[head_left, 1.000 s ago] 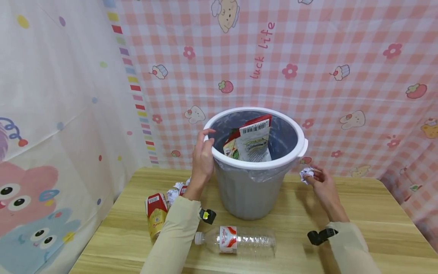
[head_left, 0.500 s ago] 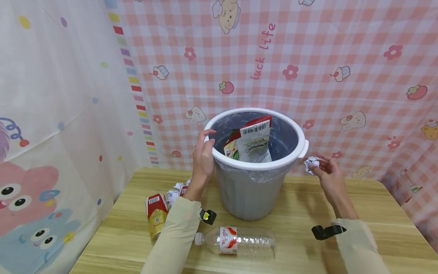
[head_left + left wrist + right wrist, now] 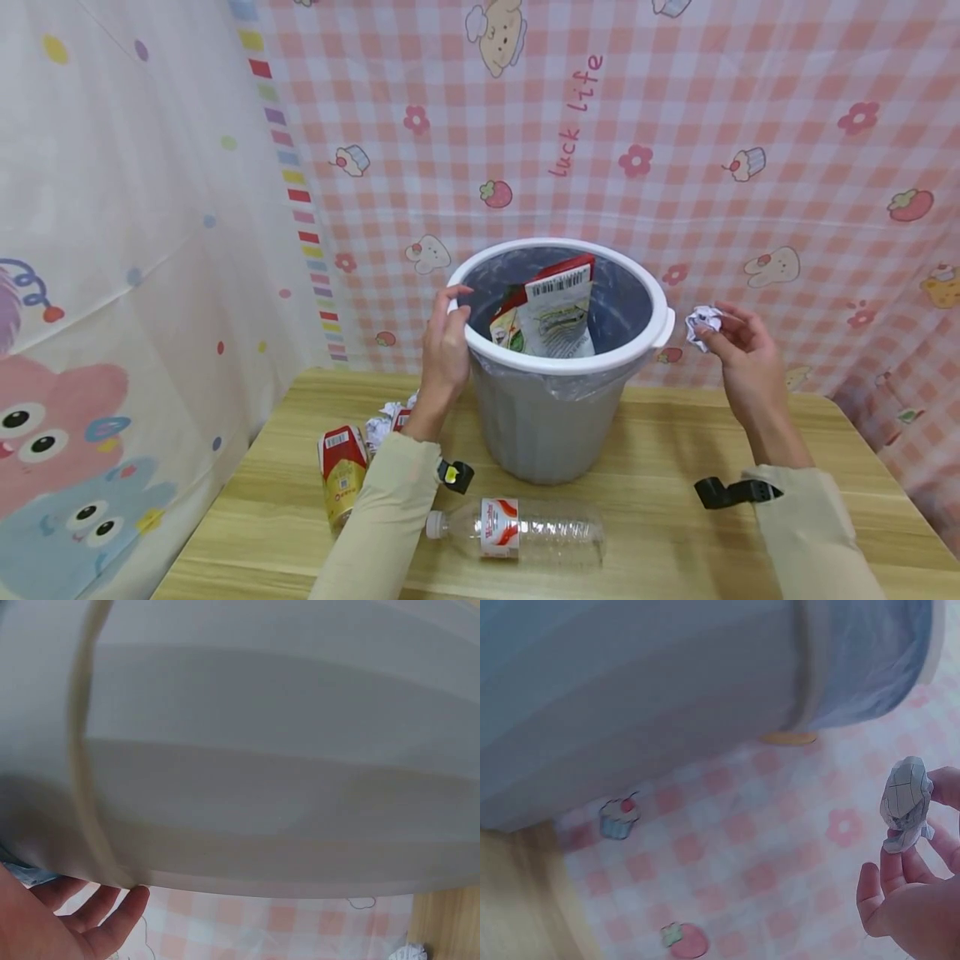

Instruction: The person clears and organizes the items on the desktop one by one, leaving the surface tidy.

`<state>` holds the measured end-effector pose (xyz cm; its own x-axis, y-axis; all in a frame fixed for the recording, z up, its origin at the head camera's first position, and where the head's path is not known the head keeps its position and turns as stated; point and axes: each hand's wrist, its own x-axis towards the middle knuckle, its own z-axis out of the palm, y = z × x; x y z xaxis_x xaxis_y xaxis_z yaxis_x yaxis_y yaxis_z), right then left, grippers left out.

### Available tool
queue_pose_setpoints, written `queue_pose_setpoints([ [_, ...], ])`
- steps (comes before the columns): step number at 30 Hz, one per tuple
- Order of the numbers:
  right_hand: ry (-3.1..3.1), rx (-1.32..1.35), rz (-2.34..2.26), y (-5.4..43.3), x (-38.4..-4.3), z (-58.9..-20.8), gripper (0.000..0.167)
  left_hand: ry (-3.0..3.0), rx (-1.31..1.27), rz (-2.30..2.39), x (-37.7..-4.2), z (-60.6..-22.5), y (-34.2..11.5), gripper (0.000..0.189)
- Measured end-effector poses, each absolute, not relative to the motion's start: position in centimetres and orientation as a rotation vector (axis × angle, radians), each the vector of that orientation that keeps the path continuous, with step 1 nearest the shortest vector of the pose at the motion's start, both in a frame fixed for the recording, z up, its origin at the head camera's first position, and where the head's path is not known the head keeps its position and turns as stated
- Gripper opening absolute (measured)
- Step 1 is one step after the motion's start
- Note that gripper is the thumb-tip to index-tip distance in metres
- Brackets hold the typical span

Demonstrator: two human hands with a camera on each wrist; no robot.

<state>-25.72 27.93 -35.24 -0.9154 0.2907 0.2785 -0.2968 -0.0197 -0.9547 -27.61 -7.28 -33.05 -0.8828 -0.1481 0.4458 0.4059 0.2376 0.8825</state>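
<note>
A grey trash can point(image 3: 543, 425) with a white rim and a clear liner stands on the table. My left hand point(image 3: 446, 346) grips its rim at the left side, fingers hooked over the edge. To the right of the can, raised above the table, my right hand point(image 3: 752, 367) pinches a crumpled paper ball point(image 3: 703, 327) between thumb and fingers. The right wrist view shows that paper ball point(image 3: 907, 799) at the fingertips, apart from the can wall. Inside the can, a red and white printed package point(image 3: 558, 308) leans with its barcode up.
A clear plastic bottle point(image 3: 525, 531) lies in front of the can. At the left are a red and gold carton point(image 3: 344, 471) and more crumpled paper point(image 3: 381, 423), partly hidden by the left arm. Behind the wooden table point(image 3: 262, 500) hangs a pink checked cloth point(image 3: 637, 108).
My right hand has lifted the paper ball upward and slightly right, from below rim level to about the height of the rim. The left hand has stayed on the rim.
</note>
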Motion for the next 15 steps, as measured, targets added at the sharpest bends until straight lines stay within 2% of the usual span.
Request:
queue_pose_setpoints([
  [15,-1.712,0.193,2.044,26.0,-24.6,-30.5,0.040,-2.083,-0.238,-1.681,-27.6,-33.1,-7.3,0.036],
])
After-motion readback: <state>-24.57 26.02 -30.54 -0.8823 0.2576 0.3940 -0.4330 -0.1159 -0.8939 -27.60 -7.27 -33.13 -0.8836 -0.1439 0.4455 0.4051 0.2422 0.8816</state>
